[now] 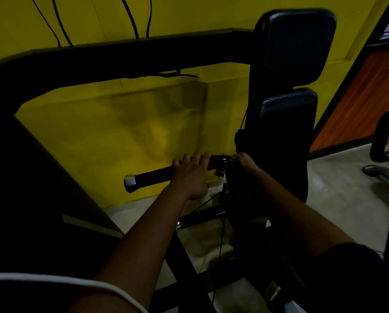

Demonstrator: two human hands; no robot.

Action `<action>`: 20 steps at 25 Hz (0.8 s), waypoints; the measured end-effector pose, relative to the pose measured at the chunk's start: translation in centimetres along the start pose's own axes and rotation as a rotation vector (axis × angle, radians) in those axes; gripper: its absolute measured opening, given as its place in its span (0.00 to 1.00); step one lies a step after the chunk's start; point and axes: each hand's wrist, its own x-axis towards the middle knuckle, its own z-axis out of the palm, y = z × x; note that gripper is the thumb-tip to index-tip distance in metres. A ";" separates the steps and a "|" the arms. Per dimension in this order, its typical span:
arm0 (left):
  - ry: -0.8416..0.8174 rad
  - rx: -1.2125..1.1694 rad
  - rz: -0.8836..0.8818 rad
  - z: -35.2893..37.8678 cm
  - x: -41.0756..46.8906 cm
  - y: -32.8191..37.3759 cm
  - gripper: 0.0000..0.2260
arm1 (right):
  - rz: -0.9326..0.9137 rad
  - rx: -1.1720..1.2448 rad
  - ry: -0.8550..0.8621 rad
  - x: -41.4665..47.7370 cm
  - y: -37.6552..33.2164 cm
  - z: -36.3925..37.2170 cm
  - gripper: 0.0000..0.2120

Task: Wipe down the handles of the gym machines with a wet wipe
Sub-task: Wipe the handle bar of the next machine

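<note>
A person's left hand (190, 177) grips the black handle (153, 177), which runs out leftward to a chrome cap (130, 182). The right hand (243, 164) clamps a wet wipe (221, 175) round the inner bend, so any wiping stroke likely heads left.

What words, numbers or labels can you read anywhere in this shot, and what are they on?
No text can be read.
The yellow sticker, low and right of centre in the view, is too dark and blurred to read.
The handle and back pads show no print.
</note>
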 end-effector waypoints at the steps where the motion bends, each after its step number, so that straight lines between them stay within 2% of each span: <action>1: -0.003 -0.006 0.004 0.0 0.0 0.0 0.37 | -0.056 0.021 0.111 -0.4 -0.2 0.2 0.10; 3: -0.003 -0.015 0.011 0.1 -0.1 -0.1 0.37 | -0.117 0.244 0.171 -1.9 1.1 1.3 0.14; 5: 0.008 -0.015 0.019 0.2 -0.1 -0.2 0.37 | -0.118 0.594 0.270 -3.5 3.8 3.2 0.13; 7: 0.008 -0.015 0.024 0.2 0.0 -0.2 0.37 | -0.082 0.683 0.305 -4.5 6.1 4.7 0.11; 9: 0.006 -0.013 0.032 0.2 -0.1 -0.2 0.37 | -0.095 0.657 0.350 -4.4 7.4 5.1 0.09; 12: 0.033 0.020 0.035 0.4 -0.2 0.0 0.37 | -0.225 0.409 0.467 -4.9 7.2 4.7 0.07; 15: 0.113 0.043 0.044 1.1 -0.6 -0.1 0.39 | -0.329 0.306 0.677 -6.9 8.3 6.7 0.15; 18: 0.281 0.018 0.115 3.0 -1.9 -0.4 0.40 | -0.228 0.304 0.804 -7.8 10.4 9.3 0.16; 20: 0.453 0.018 0.171 5.4 -3.6 -0.5 0.34 | -0.201 0.282 0.839 -7.1 10.5 9.1 0.14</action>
